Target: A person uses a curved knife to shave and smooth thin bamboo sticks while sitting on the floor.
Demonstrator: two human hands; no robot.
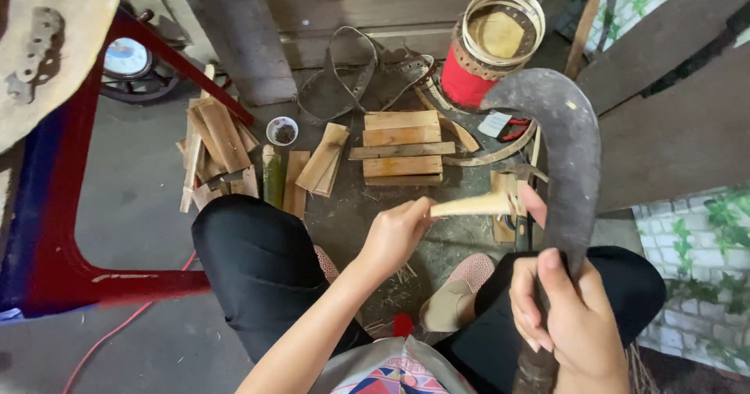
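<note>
Two hands are at work over the person's knees. Left hand (397, 234) has its fingers (414, 210) curled and pinching one pale bamboo strip (476, 205), which runs out sideways from the fingertips toward the right hand. Right hand (566, 316) has its fingers wrapped tight round the handle of one curved dark blade (566, 140); the blade rises from the grip and hooks over above the strip, its inner edge just beside the strip's far end, where a fingertip also shows against the metal.

Beyond the left fingertips lie one low wooden block (402, 148) made of stacked slats, one small white bowl (282, 130) and a loose heap of split bamboo pieces (219, 148). Beyond the blade's tip stands one red cylinder with a woven rim (488, 46). One red metal frame (86, 273) borders the ground well out from the left wrist. Bare ground lies between the left fingers and the wooden block; the right hand is hemmed closer by a dark board just past the blade.
</note>
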